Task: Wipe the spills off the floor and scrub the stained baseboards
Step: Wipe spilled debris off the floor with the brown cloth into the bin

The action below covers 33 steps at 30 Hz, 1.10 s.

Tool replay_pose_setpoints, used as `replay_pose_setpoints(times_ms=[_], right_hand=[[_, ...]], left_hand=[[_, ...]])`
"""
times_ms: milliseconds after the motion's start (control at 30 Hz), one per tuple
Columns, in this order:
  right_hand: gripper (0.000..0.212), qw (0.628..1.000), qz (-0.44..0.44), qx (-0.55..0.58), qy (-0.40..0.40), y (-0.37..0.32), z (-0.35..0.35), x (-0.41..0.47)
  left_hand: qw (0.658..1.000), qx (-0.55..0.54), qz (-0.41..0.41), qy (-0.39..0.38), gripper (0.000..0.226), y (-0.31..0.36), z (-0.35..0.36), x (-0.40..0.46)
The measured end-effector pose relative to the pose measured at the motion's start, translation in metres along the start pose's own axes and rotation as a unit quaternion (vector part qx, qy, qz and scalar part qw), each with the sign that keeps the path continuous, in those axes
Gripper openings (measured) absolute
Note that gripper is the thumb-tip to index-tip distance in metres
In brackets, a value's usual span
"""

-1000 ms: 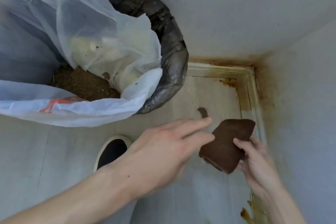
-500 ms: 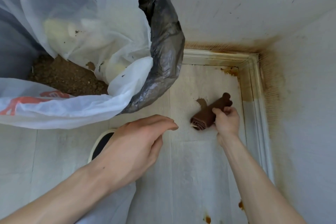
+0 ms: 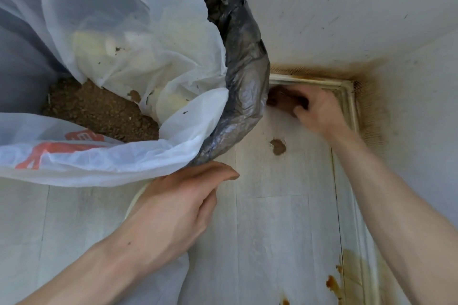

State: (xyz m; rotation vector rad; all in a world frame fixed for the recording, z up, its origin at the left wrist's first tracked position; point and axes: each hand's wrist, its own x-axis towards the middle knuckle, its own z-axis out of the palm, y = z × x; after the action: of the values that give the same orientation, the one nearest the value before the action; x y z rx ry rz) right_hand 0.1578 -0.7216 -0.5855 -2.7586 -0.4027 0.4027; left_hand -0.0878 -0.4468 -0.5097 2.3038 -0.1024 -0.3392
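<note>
Right hand [image 3: 319, 112] gripping brown cloth [image 3: 281, 101] beneath its fingers, against corner baseboard [image 3: 307, 82]

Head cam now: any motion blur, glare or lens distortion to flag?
Head view: right hand and the brown cloth it grips are motion-smeared; left hand is sharper. Soft sheen on the black bin liner, no hard glare. Wide-angle bends the baseboard lines; even, diffuse light.

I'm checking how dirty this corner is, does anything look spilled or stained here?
Yes. A brown blob sits on the pale floor near the bin. Rusty staining covers the corner baseboard and the wall above it, with more brown drips lower right. The right hand holds a brown cloth there.
</note>
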Motion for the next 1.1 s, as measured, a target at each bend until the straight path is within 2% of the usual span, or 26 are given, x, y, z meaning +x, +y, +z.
replay_pose_setpoints(times_ms=[100,167,267,333,433,533,633,800,867,967,1100], right_hand=[[0.045,0.995,-0.077,-0.057,-0.040,-0.018,0.037,0.024],[0.040,0.992,-0.106,-0.043,-0.045,-0.026,0.055,0.012],[0.043,0.980,-0.165,-0.002,-0.109,-0.022,0.055,-0.023],[0.044,0.980,-0.147,0.016,-0.134,-0.018,0.036,-0.029],[0.042,0.987,-0.118,0.048,-0.095,-0.035,0.019,-0.003],[0.034,0.979,-0.183,0.030,-0.081,-0.064,0.034,0.015],[0.034,0.957,-0.202,-0.044,-0.203,-0.062,0.065,0.000],[0.034,0.940,-0.204,-0.082,-0.263,-0.008,0.044,-0.042],[0.036,0.954,-0.167,-0.052,-0.244,-0.001,0.031,-0.043],[0.040,0.975,-0.155,0.017,-0.158,-0.011,0.022,-0.025],[0.039,0.983,-0.152,0.035,-0.097,-0.043,0.039,0.002]], left_hand=[[1.000,0.004,0.003,-0.003,0.044,0.001,-0.004,-0.002],[1.000,0.002,0.003,-0.006,0.045,0.000,-0.003,-0.003],[1.000,-0.003,-0.009,-0.012,0.044,-0.002,-0.004,-0.004],[1.000,-0.011,-0.011,-0.013,0.044,0.000,-0.004,-0.006],[1.000,-0.002,0.002,-0.005,0.043,0.002,-0.002,-0.006],[1.000,0.010,0.026,-0.006,0.045,0.006,0.004,-0.006],[0.999,0.012,0.033,-0.019,0.044,0.005,0.007,-0.008],[0.999,0.011,0.033,-0.014,0.043,0.003,0.007,-0.009],[0.999,0.009,0.028,-0.014,0.042,0.002,0.008,-0.010],[1.000,0.009,0.027,-0.008,0.042,0.002,0.007,-0.010],[0.999,0.014,0.028,-0.017,0.041,0.004,0.008,-0.011]])
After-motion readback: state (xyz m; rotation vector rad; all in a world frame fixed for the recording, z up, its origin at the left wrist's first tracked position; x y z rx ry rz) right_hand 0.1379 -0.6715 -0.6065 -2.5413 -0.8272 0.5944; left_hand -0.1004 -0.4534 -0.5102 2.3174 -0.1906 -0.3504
